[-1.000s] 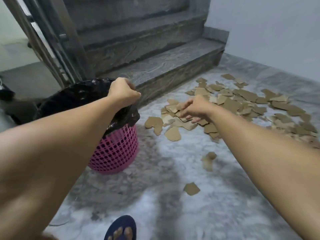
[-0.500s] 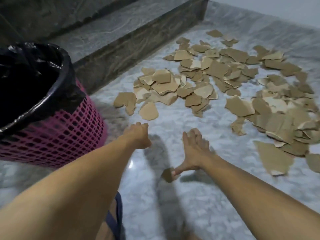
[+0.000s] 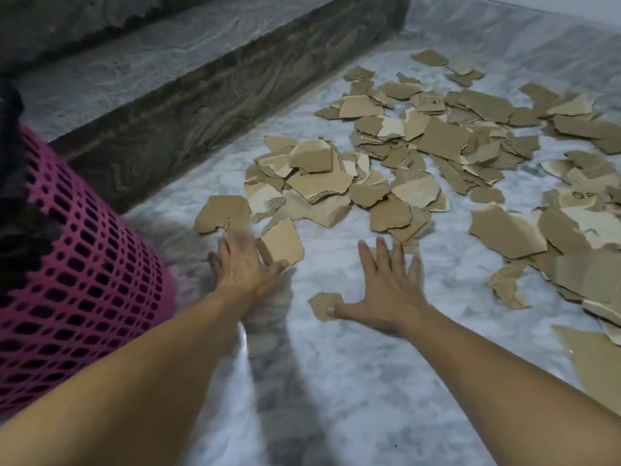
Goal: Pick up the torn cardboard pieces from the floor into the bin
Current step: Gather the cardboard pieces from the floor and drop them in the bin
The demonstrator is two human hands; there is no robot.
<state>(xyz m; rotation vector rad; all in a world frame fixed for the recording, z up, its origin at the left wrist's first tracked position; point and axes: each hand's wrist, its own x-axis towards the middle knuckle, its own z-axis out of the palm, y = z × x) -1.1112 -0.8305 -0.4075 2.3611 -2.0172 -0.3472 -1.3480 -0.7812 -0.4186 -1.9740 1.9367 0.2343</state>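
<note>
At the far left we are seeing the pink lattice bin [image 3: 84, 280] standing on the marble floor [image 3: 353, 381], with a strip of its black liner [image 3: 10, 136] showing along its upper edge. Behind it the dark stone step [image 3: 188, 95] is running across the top of the view. Next to the bin we are reaching out with our left hand [image 3: 242, 264], palm down and low over the floor, fingers straight and lying fairly close together; the fingertips are blurred, and they are overlapping the near edges of two torn cardboard pieces, a heart-shaped piece [image 3: 221, 213] and a squarish piece [image 3: 282, 242] just beside it. Further right, our right hand [image 3: 386, 290] is lying palm down on bare floor with its fingers spread wide and straight, holding nothing, while its thumb is stretching leftward and touching a small cardboard scrap [image 3: 324, 306]. Beyond both hands the main scatter of torn cardboard pieces [image 3: 420, 146] is lying on the floor, stretching from the middle of the view to the right edge, many pieces overlapping. At the lower right corner a large flat cardboard sheet [image 3: 594, 364] is lying partly out of view.
</note>
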